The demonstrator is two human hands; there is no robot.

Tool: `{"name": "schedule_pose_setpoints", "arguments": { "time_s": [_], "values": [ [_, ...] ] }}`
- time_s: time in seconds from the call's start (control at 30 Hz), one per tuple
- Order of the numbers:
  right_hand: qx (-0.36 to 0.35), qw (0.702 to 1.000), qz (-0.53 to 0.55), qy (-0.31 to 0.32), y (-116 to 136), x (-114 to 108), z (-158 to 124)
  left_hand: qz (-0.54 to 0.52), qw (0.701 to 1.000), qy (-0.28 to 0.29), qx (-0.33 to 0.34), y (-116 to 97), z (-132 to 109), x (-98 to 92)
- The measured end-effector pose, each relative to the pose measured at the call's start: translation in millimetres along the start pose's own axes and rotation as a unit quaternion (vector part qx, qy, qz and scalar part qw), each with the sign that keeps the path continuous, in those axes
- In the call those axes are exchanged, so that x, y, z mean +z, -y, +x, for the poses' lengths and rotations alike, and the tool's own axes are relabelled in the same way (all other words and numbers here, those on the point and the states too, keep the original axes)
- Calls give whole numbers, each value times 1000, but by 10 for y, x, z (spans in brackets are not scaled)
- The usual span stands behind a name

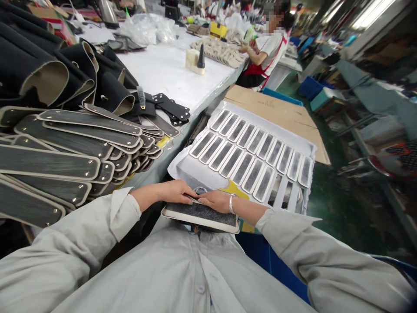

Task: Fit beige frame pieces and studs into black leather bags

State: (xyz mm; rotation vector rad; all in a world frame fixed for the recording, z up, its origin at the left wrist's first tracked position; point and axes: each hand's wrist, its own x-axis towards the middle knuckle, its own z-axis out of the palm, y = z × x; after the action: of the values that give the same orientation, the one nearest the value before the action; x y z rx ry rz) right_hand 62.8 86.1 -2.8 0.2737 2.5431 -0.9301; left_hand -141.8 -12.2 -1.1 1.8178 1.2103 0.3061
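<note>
A flat dark grey felt-faced piece with a cream edge [202, 214] lies across my lap, close to my body. My left hand [176, 191] holds its far left edge, fingers closed on it. My right hand [216, 201], a bracelet at the wrist, rests on its far right edge with fingers pressed together on the piece. Just beyond my hands, a white sheet [192, 171] carries two rows of several similar grey pieces [252, 154].
To my left, a table [169, 74] holds stacked long dark straps with rivets [65, 152] and black leather pieces [65, 74]. A cardboard sheet [276, 113] lies behind the white sheet. Another person [263, 52] works at the far end. Green floor and clutter lie right.
</note>
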Motion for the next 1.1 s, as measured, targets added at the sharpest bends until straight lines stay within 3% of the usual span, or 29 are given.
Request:
{"name": "schedule_pose_setpoints", "arguments": {
  "time_s": [0.17, 0.4, 0.87, 1.1],
  "values": [
    [21, 1000, 17, -12, -79, 1, 21, -144, 988, -12, -53, 280, -230, -140],
    [12, 999, 48, 7, -101, -2, 16, -204, 975, -72, -45, 386, -353, 74],
    [19, 999, 20, 28, 53, -36, 177, -161, 979, -114, -53, 352, -393, 172],
    [-7, 999, 43, 4, 122, 0, 352, -154, 979, -125, -51, 376, -404, 206]
  ]
}}
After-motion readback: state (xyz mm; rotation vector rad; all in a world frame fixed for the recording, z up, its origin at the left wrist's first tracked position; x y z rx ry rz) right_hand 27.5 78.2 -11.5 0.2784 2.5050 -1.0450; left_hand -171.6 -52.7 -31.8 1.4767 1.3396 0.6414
